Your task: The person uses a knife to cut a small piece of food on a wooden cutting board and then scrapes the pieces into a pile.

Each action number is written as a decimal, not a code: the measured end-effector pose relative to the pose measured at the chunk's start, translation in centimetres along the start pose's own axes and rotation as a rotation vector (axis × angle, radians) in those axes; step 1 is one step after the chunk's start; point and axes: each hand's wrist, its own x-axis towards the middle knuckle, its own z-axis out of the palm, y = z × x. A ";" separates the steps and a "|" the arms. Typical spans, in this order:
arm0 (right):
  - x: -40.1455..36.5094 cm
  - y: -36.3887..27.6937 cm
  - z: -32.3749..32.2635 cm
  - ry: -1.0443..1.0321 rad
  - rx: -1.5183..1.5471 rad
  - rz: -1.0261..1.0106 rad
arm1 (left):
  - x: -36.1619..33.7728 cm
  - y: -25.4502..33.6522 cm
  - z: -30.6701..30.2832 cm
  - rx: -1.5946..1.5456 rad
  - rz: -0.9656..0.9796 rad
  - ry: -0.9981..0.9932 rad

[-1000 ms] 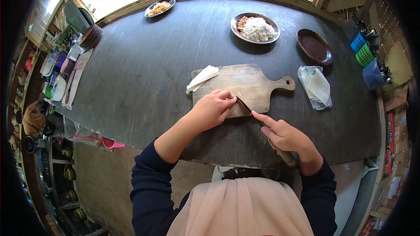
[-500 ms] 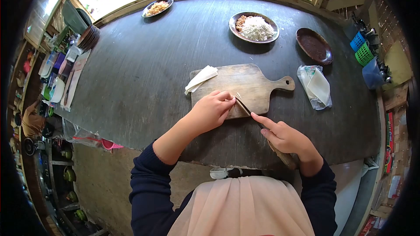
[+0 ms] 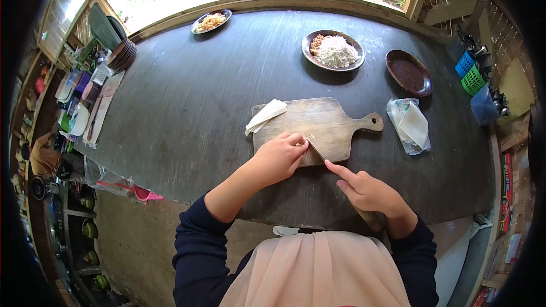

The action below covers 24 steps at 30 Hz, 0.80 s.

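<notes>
My right hand point(image 3: 367, 192) is closed round the handle of a knife point(image 3: 317, 152), its index finger stretched along the back of the blade. The blade tip rests on the wooden cutting board point(image 3: 324, 116), right beside the fingertips of my left hand point(image 3: 282, 156). Those fingers are curled and pressed onto a pale folded wrapper strip, mostly hidden beneath them. Thin pale slivers point(image 3: 311, 138) lie by the blade. More folded pale wrapper strips point(image 3: 267, 115) are stacked at the board's far left corner.
Beyond the board stands a plate of white shreds and brown bits point(image 3: 335, 51). An empty brown plate point(image 3: 408, 73) and a plastic packet with pale sheets point(image 3: 410, 125) lie to the right. A small plate of food point(image 3: 211, 22) sits far left, near stacked brown plates point(image 3: 121, 55).
The view has tilted slightly, so the table and board appear lower. The knife blade has shifted a little against the left fingertips; both hands keep their grip.
</notes>
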 end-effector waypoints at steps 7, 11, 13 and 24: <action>0.4 -0.5 0.1 0.016 -0.054 -0.013 | 0.0 0.0 0.0 0.028 0.010 0.010; -0.4 0.0 -0.2 -0.005 -0.029 -0.024 | 0.1 0.2 -0.3 -0.033 -0.030 -0.020; -0.2 -0.1 -0.1 -0.023 -0.014 0.000 | 0.0 0.1 -0.2 -0.040 -0.017 -0.014; 1.0 1.5 0.8 0.108 0.104 -0.093 | 0.0 -0.4 0.0 -0.053 -0.002 0.025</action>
